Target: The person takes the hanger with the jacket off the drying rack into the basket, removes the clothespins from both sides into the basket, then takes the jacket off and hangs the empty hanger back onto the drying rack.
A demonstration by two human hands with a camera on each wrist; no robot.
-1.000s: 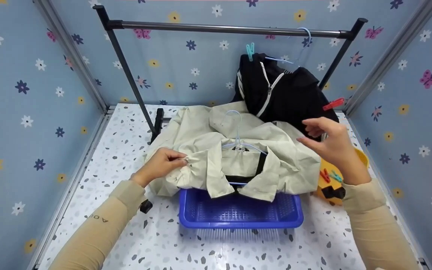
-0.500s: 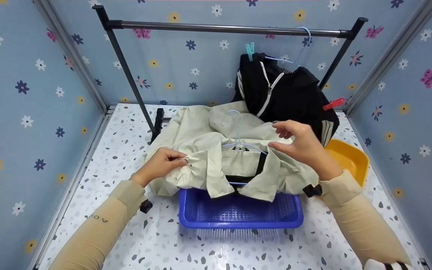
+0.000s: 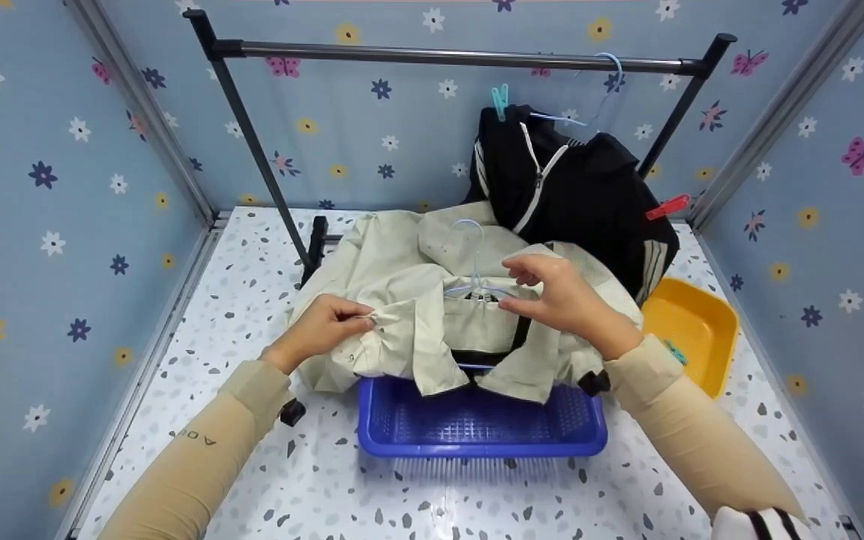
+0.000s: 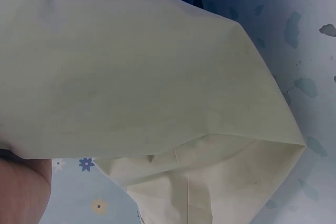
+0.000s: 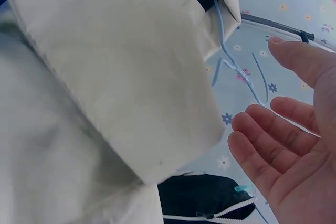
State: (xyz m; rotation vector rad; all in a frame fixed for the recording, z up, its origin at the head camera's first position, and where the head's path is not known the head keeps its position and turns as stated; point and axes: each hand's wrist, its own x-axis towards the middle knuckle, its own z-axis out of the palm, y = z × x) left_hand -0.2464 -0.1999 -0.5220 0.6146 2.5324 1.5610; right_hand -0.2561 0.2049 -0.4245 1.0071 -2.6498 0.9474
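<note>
A pale beige collared jacket (image 3: 391, 247) lies spread over a blue basket (image 3: 481, 450), its collar toward the front. Inside the neck sits a light blue hanger (image 3: 475, 259), its hook standing up above the cloth. My left hand (image 3: 325, 330) pinches the jacket's shoulder at the left; in the left wrist view the cloth hides most of this hand (image 4: 23, 190). Beside the hook, to its right, is my right hand (image 3: 563, 300), thumb and fingers apart and holding nothing. The right wrist view shows the hand (image 5: 294, 150) apart from the hanger (image 5: 231, 53).
Behind stands a black clothes rack (image 3: 417, 55). A black zip jacket (image 3: 589, 187) hangs at its right, with a teal clothespin (image 3: 500, 103) and a red clothespin (image 3: 668, 208) on it. A yellow tray (image 3: 702, 330) at the right holds a teal clothespin (image 3: 675, 352). Patterned walls enclose three sides.
My right hand has moved left from above the yellow tray, across the beige jacket, to beside the hanger's hook. The left hand has kept its hold on the shoulder.
</note>
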